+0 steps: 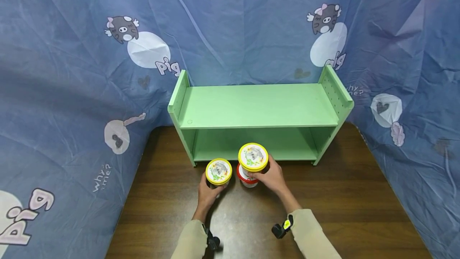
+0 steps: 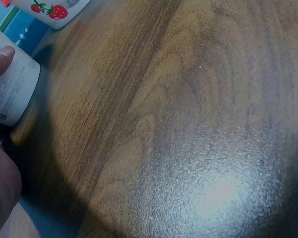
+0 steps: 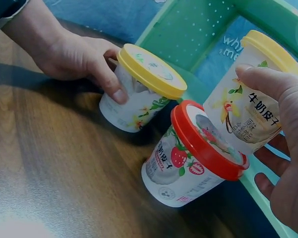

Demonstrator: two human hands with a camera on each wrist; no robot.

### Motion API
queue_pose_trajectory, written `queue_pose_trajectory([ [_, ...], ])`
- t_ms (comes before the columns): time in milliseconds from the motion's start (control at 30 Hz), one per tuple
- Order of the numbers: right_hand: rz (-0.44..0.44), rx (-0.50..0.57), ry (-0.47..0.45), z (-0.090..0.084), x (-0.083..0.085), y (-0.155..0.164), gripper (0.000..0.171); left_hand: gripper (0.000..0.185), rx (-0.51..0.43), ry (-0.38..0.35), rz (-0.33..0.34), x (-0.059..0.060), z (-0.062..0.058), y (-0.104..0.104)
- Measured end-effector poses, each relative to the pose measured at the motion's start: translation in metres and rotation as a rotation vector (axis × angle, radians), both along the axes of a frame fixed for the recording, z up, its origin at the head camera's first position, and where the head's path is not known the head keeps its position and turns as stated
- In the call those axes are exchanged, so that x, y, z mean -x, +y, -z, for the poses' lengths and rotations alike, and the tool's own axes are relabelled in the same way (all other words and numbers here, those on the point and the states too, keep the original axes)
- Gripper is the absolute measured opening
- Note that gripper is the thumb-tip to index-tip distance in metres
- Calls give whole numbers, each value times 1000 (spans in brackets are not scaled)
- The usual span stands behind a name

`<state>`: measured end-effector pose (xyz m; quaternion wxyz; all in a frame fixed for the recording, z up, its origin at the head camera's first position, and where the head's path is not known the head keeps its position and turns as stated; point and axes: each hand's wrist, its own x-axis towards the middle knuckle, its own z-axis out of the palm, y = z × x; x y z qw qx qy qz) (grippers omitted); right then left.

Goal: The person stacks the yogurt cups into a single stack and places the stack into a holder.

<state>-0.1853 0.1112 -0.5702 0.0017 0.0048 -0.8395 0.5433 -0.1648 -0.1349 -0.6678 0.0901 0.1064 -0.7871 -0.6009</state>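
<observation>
Yellow-lidded cups: my right hand (image 1: 274, 177) grips one (image 1: 253, 157) lifted above the red-lidded cup (image 3: 193, 153); my left hand (image 1: 207, 193) grips the other (image 1: 218, 171) on the counter (image 1: 341, 203). Green shelf (image 1: 258, 107) unfilled; shelving apparently just beginning.

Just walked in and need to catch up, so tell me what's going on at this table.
A person is handling tubs in front of a green shelf on a wooden table. The left hand grips one yellow-lidded tub standing on the table. The right hand holds a second yellow-lidded tub raised above a red-lidded tub, which stands on the table between the hands. Both shelf levels hold nothing that shows.
</observation>
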Motion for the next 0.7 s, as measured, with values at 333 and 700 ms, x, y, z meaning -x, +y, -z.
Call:
queue_pose_trajectory([
  [333, -11, 2, 3, 8, 0, -1, 83, 88, -9, -12, 0, -1, -1, 0],
  [700, -2, 4, -7, 12, 0, -2, 84, 88, -26, -6, 5, 0, 1, 0],
])
